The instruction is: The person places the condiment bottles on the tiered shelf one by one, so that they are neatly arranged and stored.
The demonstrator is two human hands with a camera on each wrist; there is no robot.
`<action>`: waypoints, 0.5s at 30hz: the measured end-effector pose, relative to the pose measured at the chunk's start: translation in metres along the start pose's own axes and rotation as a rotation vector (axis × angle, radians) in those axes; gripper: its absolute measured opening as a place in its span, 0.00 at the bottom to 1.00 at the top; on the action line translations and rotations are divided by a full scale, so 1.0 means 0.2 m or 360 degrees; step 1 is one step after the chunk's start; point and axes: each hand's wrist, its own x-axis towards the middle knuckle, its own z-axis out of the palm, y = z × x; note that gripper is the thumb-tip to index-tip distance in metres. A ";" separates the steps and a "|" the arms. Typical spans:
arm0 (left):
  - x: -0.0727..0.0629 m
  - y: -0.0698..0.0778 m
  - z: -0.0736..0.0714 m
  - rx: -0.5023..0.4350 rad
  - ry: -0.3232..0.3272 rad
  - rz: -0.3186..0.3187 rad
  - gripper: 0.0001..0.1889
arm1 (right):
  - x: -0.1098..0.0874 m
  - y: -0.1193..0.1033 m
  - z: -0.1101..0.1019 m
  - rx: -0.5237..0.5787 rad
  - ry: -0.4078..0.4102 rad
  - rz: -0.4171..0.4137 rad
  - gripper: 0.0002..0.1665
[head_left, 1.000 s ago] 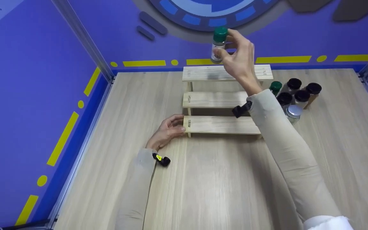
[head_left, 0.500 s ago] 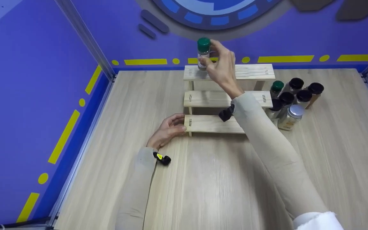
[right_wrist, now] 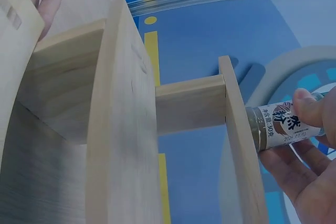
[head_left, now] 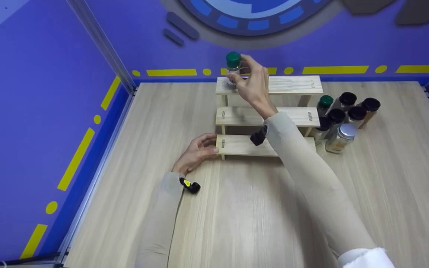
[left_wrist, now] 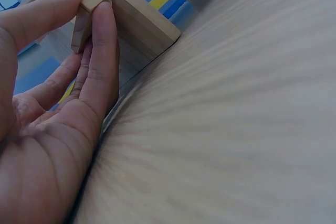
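Note:
My right hand (head_left: 253, 82) holds a small spice jar (head_left: 233, 70) upright, green cap on top, at the left end of the top step of a three-step wooden rack (head_left: 263, 116). In the right wrist view the jar's printed label (right_wrist: 283, 124) shows between thumb and fingers, its base right at the top board (right_wrist: 239, 129). At the rack's lower left, my left hand (head_left: 196, 152) pinches the end of the bottom board; the left wrist view shows thumb and fingers on either side of that board's edge (left_wrist: 97, 1).
Right of the rack stands a cluster of spice jars: one green-capped (head_left: 325, 104), several black-capped (head_left: 369, 108), and one silver-capped (head_left: 341, 138) in front. A blue wall with yellow marks (head_left: 171, 72) rises behind the wood-grain table (head_left: 251, 208). Another wall (head_left: 32, 123) borders the left side.
My right hand has brought the green-capped jar left and down to the top step's left end, revealing more jars on the right. My left hand keeps its place on the bottom board.

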 end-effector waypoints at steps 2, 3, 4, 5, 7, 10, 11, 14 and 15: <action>0.00 0.00 0.00 -0.0007 -0.0001 -0.0005 0.37 | 0.00 0.00 0.00 -0.0009 -0.0001 0.0001 0.25; 0.00 0.00 0.01 -0.0012 -0.0002 -0.0010 0.37 | 0.00 0.00 0.00 -0.0010 -0.0003 0.0000 0.24; 0.00 0.00 0.01 -0.0018 -0.0004 -0.0013 0.37 | 0.00 0.00 0.01 -0.0009 -0.0007 0.0000 0.24; 0.00 0.00 0.01 -0.0024 -0.0004 -0.0018 0.37 | 0.00 0.00 0.01 -0.0008 -0.0011 0.0001 0.24; 0.00 0.00 0.01 -0.0035 -0.0009 -0.0024 0.36 | 0.00 0.00 0.01 -0.0013 -0.0016 0.0005 0.24; 0.00 -0.01 0.01 -0.0049 -0.0004 -0.0023 0.36 | 0.00 0.00 0.02 -0.0020 -0.0020 0.0013 0.24; 0.00 -0.01 0.01 -0.0051 0.0000 -0.0021 0.36 | 0.00 0.00 0.02 -0.0022 -0.0017 0.0012 0.24; 0.01 -0.01 0.00 -0.0050 0.0006 -0.0018 0.36 | -0.01 0.00 0.02 -0.0007 0.0000 -0.0015 0.25; 0.01 -0.01 0.00 -0.0048 0.0004 -0.0017 0.36 | -0.01 0.00 0.03 0.0002 0.0005 -0.0024 0.25</action>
